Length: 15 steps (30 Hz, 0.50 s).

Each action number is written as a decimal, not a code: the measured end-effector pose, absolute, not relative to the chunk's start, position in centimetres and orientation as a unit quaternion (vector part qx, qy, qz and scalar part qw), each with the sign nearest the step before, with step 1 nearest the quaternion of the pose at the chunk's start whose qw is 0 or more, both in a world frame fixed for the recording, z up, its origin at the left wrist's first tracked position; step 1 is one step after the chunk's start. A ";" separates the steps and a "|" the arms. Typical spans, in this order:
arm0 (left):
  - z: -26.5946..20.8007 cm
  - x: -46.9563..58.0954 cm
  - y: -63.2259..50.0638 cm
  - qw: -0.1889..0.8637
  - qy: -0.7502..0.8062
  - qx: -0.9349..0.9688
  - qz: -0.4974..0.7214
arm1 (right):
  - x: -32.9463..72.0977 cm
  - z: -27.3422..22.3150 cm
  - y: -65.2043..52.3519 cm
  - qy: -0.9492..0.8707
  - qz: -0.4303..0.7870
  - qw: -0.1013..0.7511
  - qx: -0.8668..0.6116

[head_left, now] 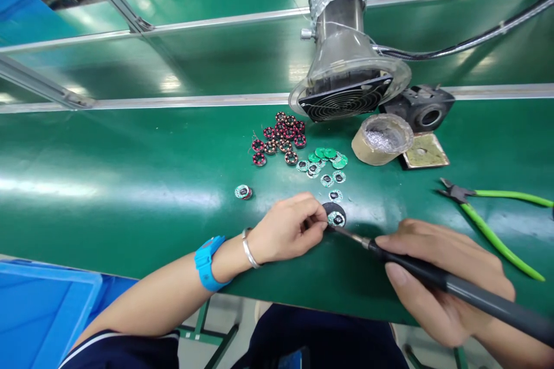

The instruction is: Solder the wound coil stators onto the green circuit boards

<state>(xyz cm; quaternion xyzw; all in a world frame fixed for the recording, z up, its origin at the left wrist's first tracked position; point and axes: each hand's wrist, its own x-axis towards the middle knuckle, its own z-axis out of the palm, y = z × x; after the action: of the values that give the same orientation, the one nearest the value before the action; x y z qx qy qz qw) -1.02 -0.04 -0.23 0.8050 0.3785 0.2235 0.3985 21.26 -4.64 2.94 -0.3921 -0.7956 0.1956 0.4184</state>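
Note:
My right hand (450,282) is wrapped around a soldering iron (424,271), its tip pointing left to the near edge of a small round circuit board (336,219). That board rests over a black round base (332,207). My left hand (292,228) is closed in a pinch right at the board's left edge; whatever lies between its fingertips is hidden. Just beyond, several more round circuit boards (326,180) lie loose, some green side up. Left of these is a heap of small wound motor coils (281,135). One coil with a board on top (243,191) stands apart.
A fume extractor hood (346,95) hangs over the green bench (130,184). Beneath it at right are a round tub of silvery material (376,147), a dark iron stand (426,109) and a square pad (426,151). Green-handled cutters (485,213) lie beyond my right hand.

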 end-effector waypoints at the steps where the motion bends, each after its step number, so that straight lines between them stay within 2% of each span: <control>1: -0.2 -1.0 0.0 0.398 0.378 0.806 0.224 | 21.2 2.9 -4.6 -0.798 0.191 0.418 -0.389; 15: -0.1 -1.0 0.0 0.392 0.378 0.810 0.218 | 21.2 3.2 -4.3 -0.802 0.182 0.433 -0.369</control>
<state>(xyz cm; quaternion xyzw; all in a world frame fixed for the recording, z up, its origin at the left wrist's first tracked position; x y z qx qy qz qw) -0.97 0.00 -0.09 0.8098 0.3780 0.2185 0.3918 21.16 -4.30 3.16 -0.3688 -0.8018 0.1823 0.4335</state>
